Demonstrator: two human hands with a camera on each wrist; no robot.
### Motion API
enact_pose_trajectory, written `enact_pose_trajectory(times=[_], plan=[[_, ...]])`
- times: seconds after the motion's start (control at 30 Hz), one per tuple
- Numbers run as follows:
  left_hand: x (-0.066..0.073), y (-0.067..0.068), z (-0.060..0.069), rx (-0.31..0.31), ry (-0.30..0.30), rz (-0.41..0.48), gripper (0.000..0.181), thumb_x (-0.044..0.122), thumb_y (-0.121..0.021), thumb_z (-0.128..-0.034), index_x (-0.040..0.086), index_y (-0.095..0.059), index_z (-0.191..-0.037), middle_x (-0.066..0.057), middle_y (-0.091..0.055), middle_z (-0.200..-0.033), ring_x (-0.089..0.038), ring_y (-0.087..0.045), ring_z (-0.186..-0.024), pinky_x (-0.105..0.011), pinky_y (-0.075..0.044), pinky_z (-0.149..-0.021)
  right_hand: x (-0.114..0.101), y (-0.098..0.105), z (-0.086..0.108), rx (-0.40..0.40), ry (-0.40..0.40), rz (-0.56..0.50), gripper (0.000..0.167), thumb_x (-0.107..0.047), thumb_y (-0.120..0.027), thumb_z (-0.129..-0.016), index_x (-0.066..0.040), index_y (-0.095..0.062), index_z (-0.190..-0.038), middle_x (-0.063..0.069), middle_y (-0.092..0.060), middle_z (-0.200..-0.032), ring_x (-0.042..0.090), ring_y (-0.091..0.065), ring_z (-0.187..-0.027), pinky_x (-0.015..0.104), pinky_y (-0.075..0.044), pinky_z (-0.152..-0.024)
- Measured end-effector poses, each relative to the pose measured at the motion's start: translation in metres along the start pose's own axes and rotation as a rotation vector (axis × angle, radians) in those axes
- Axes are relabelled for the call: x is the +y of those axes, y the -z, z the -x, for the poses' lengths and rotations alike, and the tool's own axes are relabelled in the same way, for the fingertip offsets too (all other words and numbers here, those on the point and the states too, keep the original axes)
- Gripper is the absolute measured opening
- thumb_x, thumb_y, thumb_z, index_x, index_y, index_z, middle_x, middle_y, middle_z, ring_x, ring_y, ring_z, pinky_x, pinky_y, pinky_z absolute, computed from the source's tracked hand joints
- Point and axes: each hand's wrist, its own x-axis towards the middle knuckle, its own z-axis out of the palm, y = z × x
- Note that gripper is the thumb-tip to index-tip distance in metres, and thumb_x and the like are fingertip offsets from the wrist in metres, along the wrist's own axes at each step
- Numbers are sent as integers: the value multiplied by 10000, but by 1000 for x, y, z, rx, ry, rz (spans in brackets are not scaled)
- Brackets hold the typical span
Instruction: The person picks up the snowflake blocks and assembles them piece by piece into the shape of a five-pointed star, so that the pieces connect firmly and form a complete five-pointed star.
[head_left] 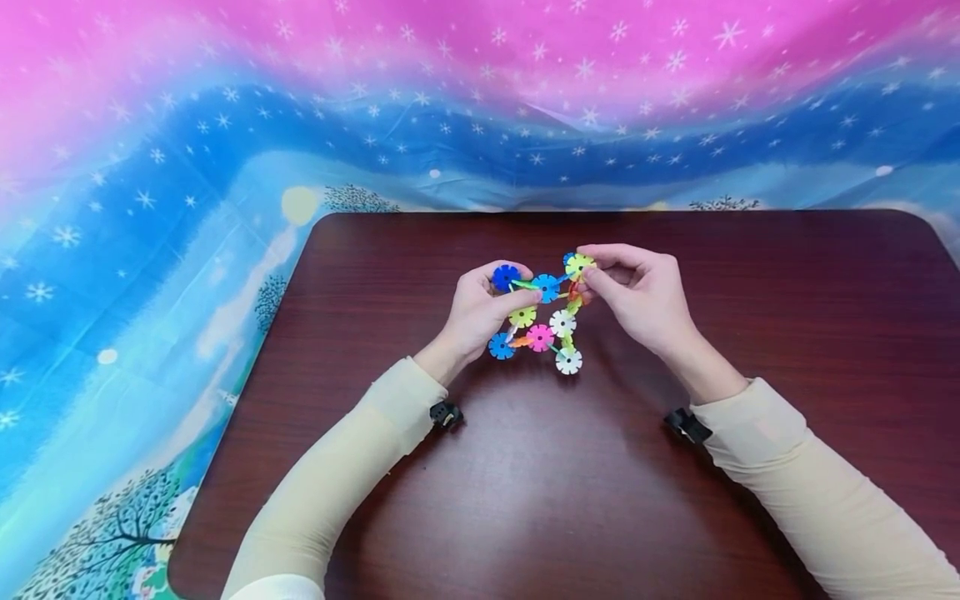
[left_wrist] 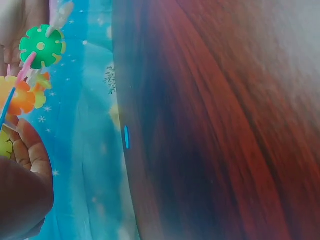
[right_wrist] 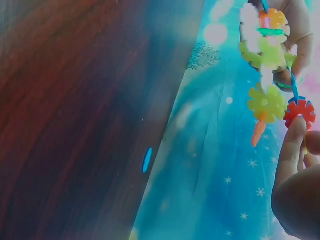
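Note:
A structure of interlocking plastic snowflake discs hangs above the table between both hands in the head view; its pink disc point(head_left: 540, 337) is in the lower part. My left hand point(head_left: 478, 310) pinches its upper left, near a dark blue disc point(head_left: 506, 277) and a lighter blue disc point(head_left: 546, 288). At the upper right, my right hand point(head_left: 648, 292) grips a yellow disc point(head_left: 580, 267) between thumb and fingers. A green disc point(left_wrist: 42, 46) shows in the left wrist view. The right wrist view has a red disc point(right_wrist: 300, 114) at the fingertips. Fingers partly cover several discs.
A dark brown wooden table point(head_left: 825, 333) with rounded corners lies below. Behind it and on the left hangs a pink and blue snowflake-print cloth point(head_left: 450, 108). A small blue streak point(right_wrist: 147, 160) shows near the table's edge in both wrist views; what it is, I cannot tell.

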Motion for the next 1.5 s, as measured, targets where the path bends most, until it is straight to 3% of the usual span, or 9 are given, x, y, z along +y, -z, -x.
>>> enact_pose_trajectory(times=[0.1, 0.27, 0.4, 0.5, 0.67, 0.8, 0.93, 1.2, 1.5], plan=[[-1, 1, 0, -3, 10, -11, 236, 125, -811, -900, 37, -736, -1106, -94, -754, -937, -192, -659, -748, -342, -518, -582, 0, -1, -2, -20, -10, 18, 265, 17, -696, -968, 38, -724, -1231, 130, -720, -870, 183, -730, -721, 296, -617, -726], [-4, 9, 0, 10, 66, 13, 242, 130, -805, -914, 20, -746, -1122, -80, -762, -954, -229, -694, -900, -352, -581, -812, 4, 5, -14, -54, -39, 97, 274, -97, -681, -1011, -35, -725, -1274, 115, -737, -923, 248, -736, -765, 309, -614, -710], [-5, 19, -2, 50, 101, 49, 247, 147, -801, -928, 17, -735, -1127, -82, -754, -974, -325, -678, -996, -386, -560, -907, 12, 18, -35, -56, -99, 263, 283, -227, -665, -1034, -86, -732, -1271, 100, -746, -955, 265, -718, -799, 300, -595, -702], [-5, 25, -3, 91, 125, 52, 257, 199, -795, -942, 37, -728, -1130, -70, -744, -976, -323, -657, -998, -361, -536, -877, 26, 28, -52, -138, -155, 483, 292, -275, -661, -1028, -106, -736, -1254, 94, -744, -1021, 259, -700, -845, 343, -553, -759], [-3, 30, -3, 135, 168, 54, 270, 252, -797, -941, 66, -729, -1125, -39, -732, -971, -179, -582, -876, -338, -441, -755, 57, 34, -77, -363, -196, 818, 337, -268, -668, -1003, -69, -710, -1273, 140, -722, -1143, 312, -657, -1018, 509, -494, -894], [-2, 31, -2, 139, 177, 84, 239, 231, -794, -942, 65, -728, -1101, -23, -728, -933, -146, -540, -800, -332, -401, -704, 75, 29, -88, -471, -207, 966, 439, -328, -671, -1006, -68, -658, -1359, 170, -677, -1249, 354, -613, -1127, 570, -497, -919], [0, 31, -3, 133, 167, 134, 224, 204, -771, -956, 35, -729, -1096, -15, -698, -882, -136, -503, -771, -301, -359, -660, 80, 23, -93, -488, -216, 1037, 472, -382, -677, -1003, -109, -646, -1387, 180, -605, -1244, 353, -566, -1081, 557, -506, -843], [0, 31, -5, 109, 173, 162, 294, 191, -742, -971, 18, -725, -1208, 7, -734, -988, -143, -568, -902, -263, -433, -725, 81, 21, -99, -514, -238, 924, 380, -270, -707, -987, -7, -617, -1247, 192, -595, -1137, 346, -547, -1042, 524, -462, -925], [1, 31, -6, 70, 185, 223, 179, 167, -737, -966, 58, -709, -1106, -10, -702, -979, -158, -590, -922, -247, -468, -706, 73, 28, -74, -368, -306, 462, 242, -125, -726, -983, -21, -627, -1179, 161, -679, -997, 326, -661, -864, 372, -559, -749]])
